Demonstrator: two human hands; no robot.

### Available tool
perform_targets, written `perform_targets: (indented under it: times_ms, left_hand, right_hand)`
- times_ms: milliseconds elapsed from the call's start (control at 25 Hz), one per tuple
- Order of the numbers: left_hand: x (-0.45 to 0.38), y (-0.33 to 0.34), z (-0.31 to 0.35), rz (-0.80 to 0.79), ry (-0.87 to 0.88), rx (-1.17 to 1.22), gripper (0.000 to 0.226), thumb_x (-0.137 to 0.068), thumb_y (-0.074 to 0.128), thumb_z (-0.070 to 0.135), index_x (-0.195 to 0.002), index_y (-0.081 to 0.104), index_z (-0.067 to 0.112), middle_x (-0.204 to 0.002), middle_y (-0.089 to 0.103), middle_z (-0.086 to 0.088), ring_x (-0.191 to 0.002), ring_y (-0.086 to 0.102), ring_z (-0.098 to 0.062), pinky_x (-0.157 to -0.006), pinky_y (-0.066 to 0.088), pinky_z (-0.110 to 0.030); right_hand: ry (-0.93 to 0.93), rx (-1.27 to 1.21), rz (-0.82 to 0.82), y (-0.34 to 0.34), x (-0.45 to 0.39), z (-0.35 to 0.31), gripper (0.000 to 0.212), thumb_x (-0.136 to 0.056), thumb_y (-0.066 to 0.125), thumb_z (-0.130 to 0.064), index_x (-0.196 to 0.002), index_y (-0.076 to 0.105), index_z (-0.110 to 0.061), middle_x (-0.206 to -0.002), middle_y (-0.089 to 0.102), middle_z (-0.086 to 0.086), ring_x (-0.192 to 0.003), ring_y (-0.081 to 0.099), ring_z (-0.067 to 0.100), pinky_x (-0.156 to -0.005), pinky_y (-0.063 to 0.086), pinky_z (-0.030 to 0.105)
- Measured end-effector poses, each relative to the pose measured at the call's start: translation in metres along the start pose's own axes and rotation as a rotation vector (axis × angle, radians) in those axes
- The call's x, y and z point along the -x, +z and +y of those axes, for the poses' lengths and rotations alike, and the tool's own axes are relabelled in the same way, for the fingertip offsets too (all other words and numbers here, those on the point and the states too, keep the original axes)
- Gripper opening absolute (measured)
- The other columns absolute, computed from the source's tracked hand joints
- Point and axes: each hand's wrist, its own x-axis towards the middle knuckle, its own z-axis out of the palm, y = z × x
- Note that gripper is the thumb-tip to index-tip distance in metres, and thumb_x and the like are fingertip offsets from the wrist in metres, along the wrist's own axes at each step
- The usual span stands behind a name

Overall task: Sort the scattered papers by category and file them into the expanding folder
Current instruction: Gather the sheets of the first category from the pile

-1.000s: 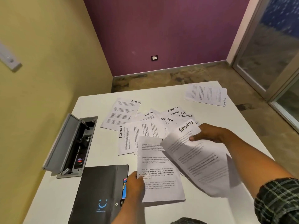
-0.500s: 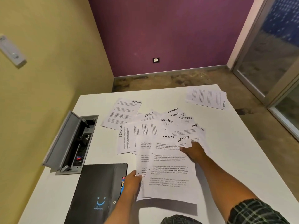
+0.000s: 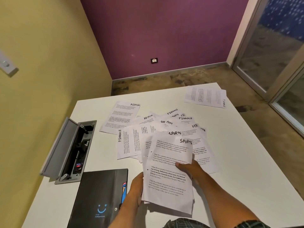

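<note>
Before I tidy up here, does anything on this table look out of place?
Yes: one FINANCE sheet lies alone at the table's far right corner, overhanging the edge, apart from the main pile. The floor-box style cable hatch at the left stands open.

- The papers are white with black print and black handwritten headings.
- The expanding folder at near left is black, with a blue smile mark and red, orange and blue tabs at its edge.
- The table is white.
- The opened cable box at left is grey, dark inside.
- The left wall is yellow; the far wall is purple.
- The sleeve is dark plaid.
</note>
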Motion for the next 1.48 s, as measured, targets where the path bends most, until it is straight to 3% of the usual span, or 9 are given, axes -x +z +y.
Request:
perform_targets:
  times_ms: [240, 440, 640, 840, 1000, 1120, 1240, 1360, 1480]
  left_hand:
    - [-0.004, 0.001, 0.001, -0.055, -0.034, 0.031, 0.043, -0.089, 0.057, 0.030, -0.118, 0.068, 0.000, -0.114, 0.069, -0.026, -0.107, 0.064, -0.049, -0.099, 0.045, -0.064]
    - [-0.006, 0.012, 0.007, -0.109, 0.049, 0.050, 0.041, -0.097, 0.057, 0.045, -0.120, 0.069, 0.012, -0.111, 0.074, -0.012, -0.105, 0.070, -0.034, -0.095, 0.053, -0.050]
    - [-0.005, 0.020, 0.004, 0.192, 0.180, -0.082, 0.019, -0.098, 0.058, 0.007, -0.117, 0.059, 0.008, -0.090, 0.069, -0.006, -0.078, 0.066, -0.022, -0.054, 0.050, -0.024]
    - [-0.021, -0.003, -0.015, 0.403, 0.182, -0.089, 0.029, -0.097, 0.057, 0.009, -0.126, 0.057, 0.005, -0.099, 0.067, -0.010, -0.089, 0.066, -0.032, -0.073, 0.056, -0.037]
    - [-0.022, -0.018, -0.026, 0.452, 0.157, -0.085, 0.030, -0.097, 0.058, 0.009, -0.126, 0.058, 0.005, -0.103, 0.069, -0.013, -0.093, 0.068, -0.037, -0.086, 0.057, -0.052]
    - [-0.019, -0.021, -0.025, 0.479, 0.172, -0.061, 0.026, -0.097, 0.057, 0.008, -0.123, 0.059, 0.007, -0.101, 0.068, -0.014, -0.093, 0.068, -0.037, -0.086, 0.057, -0.053]
    - [-0.018, -0.020, -0.018, 0.469, 0.166, -0.059, 0.023, -0.097, 0.059, 0.011, -0.120, 0.058, 0.009, -0.100, 0.069, -0.012, -0.091, 0.068, -0.036, -0.085, 0.058, -0.053]
    - [-0.019, -0.019, -0.012, 0.442, 0.180, -0.046, 0.023, -0.097, 0.059, 0.011, -0.119, 0.059, 0.010, -0.096, 0.070, -0.009, -0.087, 0.069, -0.033, -0.081, 0.059, -0.049]
    - [-0.017, -0.019, -0.006, 0.431, 0.201, -0.018, 0.019, -0.097, 0.059, 0.010, -0.115, 0.059, 0.013, -0.090, 0.069, -0.005, -0.081, 0.069, -0.029, -0.068, 0.058, -0.039]
  right_hand:
    - [-0.097, 0.111, 0.134, -0.015, -0.010, -0.008, 0.043, -0.078, 0.079, 0.006, -0.119, 0.069, -0.005, -0.101, 0.078, 0.006, -0.087, 0.077, 0.020, -0.067, 0.060, 0.026]
    - [-0.076, 0.206, 0.006, -0.016, -0.015, -0.014, 0.050, -0.079, 0.082, -0.004, -0.127, 0.066, -0.006, -0.108, 0.077, 0.008, -0.098, 0.075, 0.026, -0.082, 0.061, 0.038]
    - [-0.235, 1.155, 0.244, -0.026, -0.018, -0.026, 0.052, -0.073, 0.077, -0.051, -0.120, 0.061, -0.033, -0.107, 0.070, -0.016, -0.107, 0.067, 0.015, -0.083, 0.048, 0.028]
    - [-0.087, 1.869, 0.090, -0.045, -0.027, -0.001, 0.111, -0.070, 0.065, -0.071, -0.158, 0.015, -0.026, -0.167, 0.013, 0.007, -0.151, 0.020, 0.029, -0.116, 0.024, 0.050]
    - [-0.245, 2.005, 0.158, -0.039, -0.033, 0.013, 0.086, -0.082, 0.048, -0.057, -0.156, 0.029, -0.018, -0.153, 0.038, 0.024, -0.129, 0.047, 0.043, -0.103, 0.041, 0.053]
    - [-0.215, 2.083, 0.112, -0.038, -0.039, 0.012, 0.087, -0.078, 0.072, -0.047, -0.149, 0.042, -0.008, -0.140, 0.049, 0.035, -0.106, 0.061, 0.047, -0.085, 0.056, 0.052]
    - [-0.274, 2.041, 0.139, -0.036, -0.032, 0.005, 0.086, -0.090, 0.065, -0.047, -0.156, 0.023, -0.011, -0.151, 0.041, 0.021, -0.126, 0.053, 0.038, -0.094, 0.051, 0.045]
    - [-0.414, 1.872, 0.195, -0.039, -0.027, -0.005, 0.035, -0.096, 0.052, -0.033, -0.130, 0.054, -0.023, -0.125, 0.066, -0.001, -0.110, 0.064, 0.022, -0.086, 0.052, 0.034]
    - [-0.444, 1.681, 0.218, -0.044, -0.021, -0.015, 0.024, -0.096, 0.053, -0.048, -0.107, 0.068, -0.033, -0.102, 0.075, -0.007, -0.095, 0.069, 0.018, -0.068, 0.039, 0.027]
